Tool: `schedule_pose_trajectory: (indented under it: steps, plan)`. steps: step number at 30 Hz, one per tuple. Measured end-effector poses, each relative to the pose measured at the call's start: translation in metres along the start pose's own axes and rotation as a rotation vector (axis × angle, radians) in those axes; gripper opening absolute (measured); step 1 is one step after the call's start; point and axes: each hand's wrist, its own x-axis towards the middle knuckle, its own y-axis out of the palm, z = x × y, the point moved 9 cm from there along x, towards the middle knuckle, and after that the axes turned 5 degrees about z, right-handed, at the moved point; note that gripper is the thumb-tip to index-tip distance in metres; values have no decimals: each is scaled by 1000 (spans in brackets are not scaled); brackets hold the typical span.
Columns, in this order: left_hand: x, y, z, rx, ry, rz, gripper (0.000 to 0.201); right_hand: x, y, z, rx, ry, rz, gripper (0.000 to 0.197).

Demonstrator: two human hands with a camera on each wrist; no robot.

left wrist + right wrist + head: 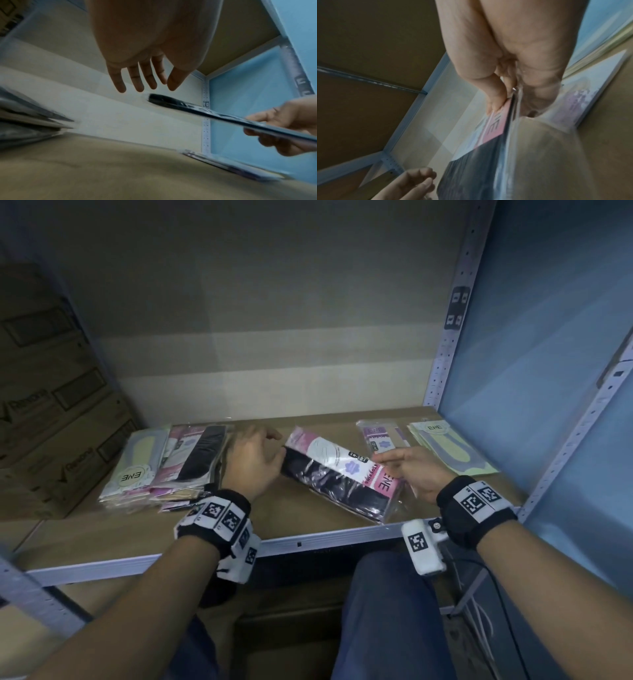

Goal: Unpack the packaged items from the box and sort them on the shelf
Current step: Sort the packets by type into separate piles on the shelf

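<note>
So from where I'm standing, the sorting logic is pretty easy to read going across the shelf (308, 529). Far left there's a messy stack of packets (164, 463), pale yellow insole-looking ones mixed with pink-and-black ones, fanned out near the front edge next to some cardboard boxes (51, 405). My guess is that's the unsorted or catch-all pile.

Next over is the left hand (251, 458). It hovers right at the dark end of the pink and black packet (342, 474), fingers fairly straight and loosely spread. The left wrist view shows the fingertips (137, 83) just short of the packet's end, so it's not gripping anything, more like reaching in to steady or take it. Wrist is bent forward over the shelf edge.

The packet itself is held up off the board, tilted, dark end toward the left hand and pink label end to the right.

The right hand (416, 474) has the label end pinched, thumb on top and fingers curled underneath, forearm coming in low from the right.

Past that, a purple-label packet (380, 436) and a small stack of yellow-green packets (452, 450) lie flat near the right upright, looks like one kind per spot. The source box isn't anywhere I can clearly see.
</note>
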Motion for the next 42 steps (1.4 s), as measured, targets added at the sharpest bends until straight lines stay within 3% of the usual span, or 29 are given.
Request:
schedule_pose_trajectory:
  steps: [3, 8, 10, 14, 17, 19, 21, 24, 26, 30, 34, 42]
  plan:
    - [1, 4, 10, -96, -77, 143, 28, 0, 0, 7, -164, -59, 21, 27]
    - [-17, 43, 4, -243, -109, 684, 24, -1, 6, 10, -326, -110, 63, 43]
    - [-23, 47, 5, -272, -112, 736, 19, -2, 6, 11, -327, -106, 68, 40]
    - [-19, 41, 16, -399, -219, 644, 18, -2, -2, 17, -237, -99, -5, 27]
    - [-14, 34, 30, -557, -370, 491, 12, -1, -23, 23, -133, -122, -253, 55]
    - [-14, 31, 38, -702, -454, 355, 9, 1, -27, 23, -41, -135, -329, 76]
    - [-16, 32, 44, -839, -514, 247, 10, 7, -21, 18, -4, -106, -314, 78]
    - [-26, 46, 43, -1050, -595, 223, 15, 12, 5, 17, 29, -93, -186, 46]
    - [-31, 57, 39, -1164, -623, 208, 18, 8, 33, 21, 64, -127, -65, 34]
    - [-41, 71, 29, -1283, -655, 136, 23, 3, 69, 24, 184, -149, 20, 33]
    - [-48, 78, 25, -1297, -676, 97, 34, 4, 71, 22, 231, -163, -39, 34]
    - [-37, 76, 12, -954, -506, 167, 34, 13, 34, 14, 51, -212, -232, 35]
